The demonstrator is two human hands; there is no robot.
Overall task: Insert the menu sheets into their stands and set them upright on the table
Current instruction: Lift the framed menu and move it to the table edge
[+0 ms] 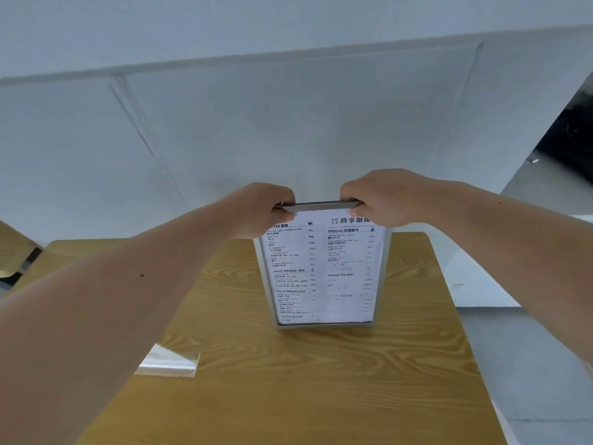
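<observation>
Now both hands, the left hand [272, 210] and right hand [375, 200], pinch the top corners of the menu stand [322, 274] so it stays straight up on the wooden surface [288, 380].

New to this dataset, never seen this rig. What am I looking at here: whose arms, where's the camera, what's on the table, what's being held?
There is no machine here: a person works with bare hands, and the single picture comes from a wide-angle camera worn on their head, looking forward and down. That is why both forearms stretch in from the bottom corners.

The left hand and the right hand each grip a top corner of a menu stand, a clear upright holder with a printed drinks menu already inside. Its bottom edge looks to be at the wooden table, standing roughly upright.

Lying flat on the table near the left forearm is a second clear holder, partly hidden by the arm; whether it contains a sheet cannot be told. Behind the table is a pale wall.
</observation>
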